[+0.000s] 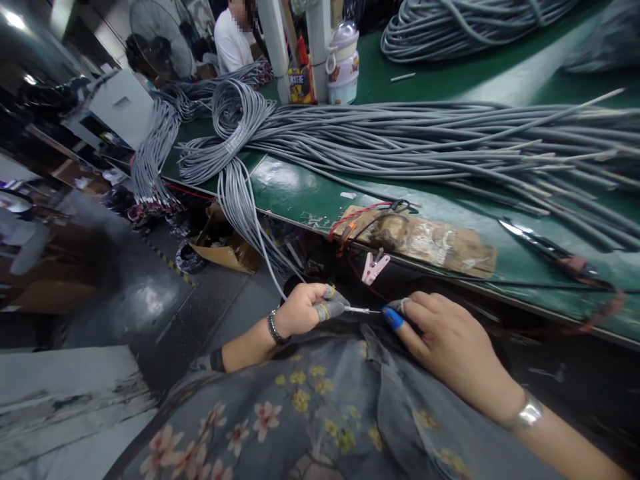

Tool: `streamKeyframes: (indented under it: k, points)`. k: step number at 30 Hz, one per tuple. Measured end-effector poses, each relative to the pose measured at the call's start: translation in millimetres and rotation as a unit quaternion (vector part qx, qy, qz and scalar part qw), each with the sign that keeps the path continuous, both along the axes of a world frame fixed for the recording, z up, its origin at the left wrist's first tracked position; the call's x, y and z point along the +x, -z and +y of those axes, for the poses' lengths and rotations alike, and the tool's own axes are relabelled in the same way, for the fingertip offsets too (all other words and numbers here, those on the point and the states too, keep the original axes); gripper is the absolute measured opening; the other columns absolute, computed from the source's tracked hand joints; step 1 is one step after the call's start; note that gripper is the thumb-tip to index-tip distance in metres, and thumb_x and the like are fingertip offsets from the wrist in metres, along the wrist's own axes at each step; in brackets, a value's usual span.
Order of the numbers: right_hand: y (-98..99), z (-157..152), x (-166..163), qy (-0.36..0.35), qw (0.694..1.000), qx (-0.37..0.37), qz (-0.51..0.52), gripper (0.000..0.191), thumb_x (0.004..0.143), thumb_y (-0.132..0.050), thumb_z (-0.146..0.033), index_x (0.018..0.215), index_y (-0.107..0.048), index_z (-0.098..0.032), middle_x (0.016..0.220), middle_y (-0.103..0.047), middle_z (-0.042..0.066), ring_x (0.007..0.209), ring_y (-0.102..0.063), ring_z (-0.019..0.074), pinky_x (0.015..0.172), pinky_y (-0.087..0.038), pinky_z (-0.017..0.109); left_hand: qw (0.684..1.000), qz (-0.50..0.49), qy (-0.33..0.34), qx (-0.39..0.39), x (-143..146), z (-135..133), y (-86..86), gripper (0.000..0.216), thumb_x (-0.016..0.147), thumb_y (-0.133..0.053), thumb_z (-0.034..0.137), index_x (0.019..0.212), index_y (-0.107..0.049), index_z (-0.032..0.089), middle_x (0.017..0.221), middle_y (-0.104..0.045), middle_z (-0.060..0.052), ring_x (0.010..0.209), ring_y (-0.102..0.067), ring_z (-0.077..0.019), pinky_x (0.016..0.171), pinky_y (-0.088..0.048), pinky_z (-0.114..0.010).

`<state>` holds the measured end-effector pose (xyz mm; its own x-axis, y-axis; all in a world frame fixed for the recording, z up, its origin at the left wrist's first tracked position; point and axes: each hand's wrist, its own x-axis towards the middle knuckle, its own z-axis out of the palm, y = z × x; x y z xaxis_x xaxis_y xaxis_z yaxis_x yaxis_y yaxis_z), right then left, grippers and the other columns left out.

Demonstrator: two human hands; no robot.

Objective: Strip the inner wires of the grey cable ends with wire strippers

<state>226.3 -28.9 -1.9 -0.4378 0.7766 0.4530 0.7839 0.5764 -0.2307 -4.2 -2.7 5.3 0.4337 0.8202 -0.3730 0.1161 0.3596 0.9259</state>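
My left hand (311, 308), with grey covers on the thumb and a finger, pinches a grey cable close to its end. A pale, thin stripped end (357, 309) sticks out from between those fingertips toward the right. My right hand (433, 327) has a blue cover on the thumb and a grey one on a finger; its tips are pressed together around the far tip of that stripped end. What exactly lies between the right fingertips is too small to make out. Both hands are held low before my apron, in front of the bench edge.
A long bundle of grey cables (380, 137) lies across the green bench (295, 177), with loops hanging over the edge. Near the edge are a taped wooden block (435, 243), a pink clip (375, 268) and a pointed blade (533, 240). Someone in white (233, 40) sits beyond.
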Motion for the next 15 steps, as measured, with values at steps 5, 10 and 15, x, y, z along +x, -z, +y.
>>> streamKeyframes:
  k: [5, 10, 15]
  points:
    - [-0.2, -2.2, 2.1, 0.002, 1.000, -0.025, 0.014, 0.048, 0.099, -0.030, -0.039, 0.063, -0.056, -0.019, 0.061, -0.051, 0.004, 0.055, -0.044, 0.0162, 0.056, -0.033, 0.029, 1.000, -0.005, -0.008, 0.003, 0.4, 0.1, 0.9, 0.054, 0.055, -0.080, 0.056, 0.077, -0.069, 0.008, 0.069, -0.065, -0.004, 0.061, -0.055, -0.0089, 0.064, -0.045, -0.022]
    - [-2.7, -2.8, 1.7, 0.006, 1.000, -0.021, 0.011, 0.050, 0.099, -0.029, -0.040, 0.065, -0.058, -0.018, 0.060, -0.050, 0.004, 0.054, -0.043, 0.0162, 0.055, -0.034, 0.029, 1.000, -0.006, -0.009, 0.002, 0.4, 0.4, -2.9, 0.054, 0.054, -0.080, 0.057, 0.075, -0.069, 0.009, 0.069, -0.066, -0.004, 0.061, -0.055, -0.0090, 0.064, -0.045, -0.022]
    - [-1.6, -2.6, 0.9, 0.010, 0.999, -0.031, 0.002, 0.051, 0.099, -0.028, -0.041, 0.066, -0.059, -0.019, 0.060, -0.051, 0.004, 0.056, -0.043, 0.0169, 0.056, -0.034, 0.030, 1.000, 0.004, -0.016, 0.008, 0.3, -0.8, -3.2, 0.056, 0.053, -0.079, 0.059, 0.075, -0.069, 0.009, 0.067, -0.065, -0.003, 0.059, -0.053, -0.0076, 0.063, -0.044, -0.021]
